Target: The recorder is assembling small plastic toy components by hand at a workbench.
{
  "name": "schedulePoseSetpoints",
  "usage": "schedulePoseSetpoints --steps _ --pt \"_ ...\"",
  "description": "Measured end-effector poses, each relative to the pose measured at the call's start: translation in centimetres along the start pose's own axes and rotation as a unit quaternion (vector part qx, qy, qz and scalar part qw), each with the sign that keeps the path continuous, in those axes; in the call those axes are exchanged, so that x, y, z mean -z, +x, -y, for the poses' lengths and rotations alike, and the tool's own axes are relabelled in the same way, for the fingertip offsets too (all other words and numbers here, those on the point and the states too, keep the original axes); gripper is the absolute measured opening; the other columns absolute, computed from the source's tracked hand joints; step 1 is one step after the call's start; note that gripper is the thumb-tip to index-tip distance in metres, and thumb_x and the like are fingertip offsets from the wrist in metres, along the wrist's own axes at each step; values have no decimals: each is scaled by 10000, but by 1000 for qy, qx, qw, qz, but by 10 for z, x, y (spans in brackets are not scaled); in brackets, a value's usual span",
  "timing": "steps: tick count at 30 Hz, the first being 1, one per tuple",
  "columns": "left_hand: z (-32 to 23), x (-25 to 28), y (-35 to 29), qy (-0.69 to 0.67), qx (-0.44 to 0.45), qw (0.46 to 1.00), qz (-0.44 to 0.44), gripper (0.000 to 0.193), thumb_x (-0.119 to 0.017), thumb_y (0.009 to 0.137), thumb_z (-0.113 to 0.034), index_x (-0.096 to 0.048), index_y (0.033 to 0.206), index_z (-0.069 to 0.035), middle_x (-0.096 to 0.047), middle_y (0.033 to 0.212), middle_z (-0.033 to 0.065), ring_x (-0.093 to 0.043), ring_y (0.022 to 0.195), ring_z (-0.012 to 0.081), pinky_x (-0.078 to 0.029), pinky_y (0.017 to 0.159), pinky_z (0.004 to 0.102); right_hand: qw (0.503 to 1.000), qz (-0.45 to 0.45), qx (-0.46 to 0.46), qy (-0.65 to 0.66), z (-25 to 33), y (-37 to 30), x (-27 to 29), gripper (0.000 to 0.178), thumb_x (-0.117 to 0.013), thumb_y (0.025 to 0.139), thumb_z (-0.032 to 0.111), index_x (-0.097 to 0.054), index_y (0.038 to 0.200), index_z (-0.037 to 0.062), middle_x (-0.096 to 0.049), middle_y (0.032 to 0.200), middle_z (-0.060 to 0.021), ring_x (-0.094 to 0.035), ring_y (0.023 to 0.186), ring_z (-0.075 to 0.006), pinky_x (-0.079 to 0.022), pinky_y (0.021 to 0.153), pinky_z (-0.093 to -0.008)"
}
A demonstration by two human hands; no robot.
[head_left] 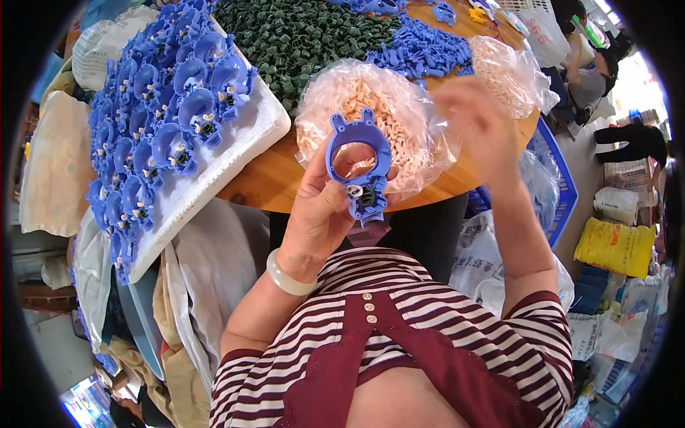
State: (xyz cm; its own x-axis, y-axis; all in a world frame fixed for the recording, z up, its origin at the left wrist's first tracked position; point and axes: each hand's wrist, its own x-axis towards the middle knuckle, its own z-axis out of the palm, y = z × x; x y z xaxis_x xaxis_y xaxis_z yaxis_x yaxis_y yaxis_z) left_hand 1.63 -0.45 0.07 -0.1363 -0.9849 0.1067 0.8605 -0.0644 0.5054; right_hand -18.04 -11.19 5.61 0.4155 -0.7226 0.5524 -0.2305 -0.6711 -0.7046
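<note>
My left hand (314, 203) grips a blue plastic toy shell (382, 171), holding it upright above the table's near edge. The shell has a round opening and two small ears on top. In its lower part sit a dark green piece (367, 197) and a small white piece (353, 190). Out to the right, my right hand (474, 107) is raised near the pile of blue parts and a clear bag; motion smears its fingers. Just behind the shell lies an open clear bag of peach-coloured small parts (407, 143).
A white foam board (246, 153) at left carries rows of blue shells (171, 146). Dark green parts (307, 43) and small blue parts (424, 48) are heaped on the round wooden table (492, 158). Another clear bag (503, 75) and a blue crate (567, 182) are at right.
</note>
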Motion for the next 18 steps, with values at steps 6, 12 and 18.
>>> schedulePoseSetpoints --steps 6,12,18 --pt "6 11 -2 18 17 1000 -11 660 -690 797 -248 -345 1324 -52 -510 1212 136 -542 1082 349 -512 830 518 930 -220 -71 -286 -107 20 110 182 -596 850 133 -630 1002 39 -630 941 -57 -602 803 -138 -472 725 -250" --pt "12 8 0 33 25 999 1 595 -669 818 -261 -385 1293 -43 -531 1202 121 -550 1075 358 -525 818 511 865 -189 -285 -367 -192 -2 193 192 -603 742 211 -664 837 55 -650 822 -133 -628 776 -279 -481 696 -364" --pt "15 3 3 42 20 999 -8 580 -666 818 -277 -407 1277 -36 -533 1200 114 -552 1070 357 -532 810 505 881 20 -284 -378 -194 20 184 191 -569 733 159 -660 844 32 -649 827 -157 -633 799 -289 -475 700 -373"
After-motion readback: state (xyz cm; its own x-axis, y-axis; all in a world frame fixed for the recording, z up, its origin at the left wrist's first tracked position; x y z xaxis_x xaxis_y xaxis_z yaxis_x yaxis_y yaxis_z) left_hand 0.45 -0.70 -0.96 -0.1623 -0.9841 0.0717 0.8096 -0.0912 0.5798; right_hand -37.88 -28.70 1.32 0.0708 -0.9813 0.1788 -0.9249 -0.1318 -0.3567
